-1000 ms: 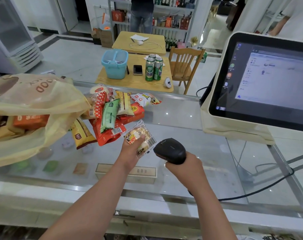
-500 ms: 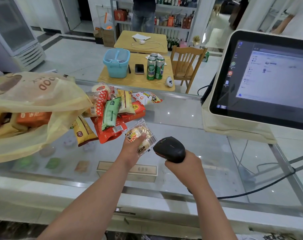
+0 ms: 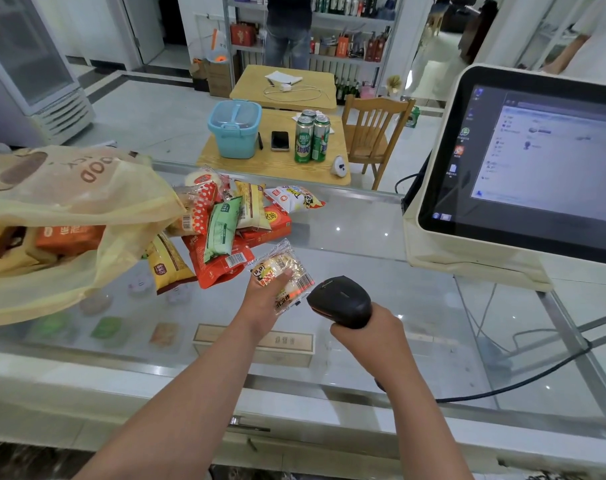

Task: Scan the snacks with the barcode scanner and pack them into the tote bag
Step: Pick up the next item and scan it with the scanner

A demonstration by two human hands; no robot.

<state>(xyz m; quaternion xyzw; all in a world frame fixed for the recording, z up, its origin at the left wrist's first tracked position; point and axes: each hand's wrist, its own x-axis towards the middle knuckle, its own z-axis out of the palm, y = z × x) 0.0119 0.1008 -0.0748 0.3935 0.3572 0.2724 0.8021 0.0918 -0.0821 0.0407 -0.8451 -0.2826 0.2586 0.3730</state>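
Note:
My left hand (image 3: 265, 304) holds a small clear-wrapped snack packet (image 3: 283, 271) just above the glass counter (image 3: 381, 271), its barcode turned to the right. My right hand (image 3: 367, 336) grips a black barcode scanner (image 3: 341, 299), whose head points at that barcode from a few centimetres away. A pile of several snack packets (image 3: 225, 223) lies on the counter behind my left hand. The yellow tote bag (image 3: 62, 202) lies open on the left, with orange packets inside.
A cream point-of-sale monitor (image 3: 523, 168) stands at the right of the counter. The scanner's black cable (image 3: 523, 382) runs off to the right. Beyond the counter stand wooden tables with cans (image 3: 312, 136), a blue tub (image 3: 235, 128), a chair, and a person at shelves.
Both hands keep their grips and the scanner stays aimed at the packet. The camera view has shifted slightly; nothing else has moved.

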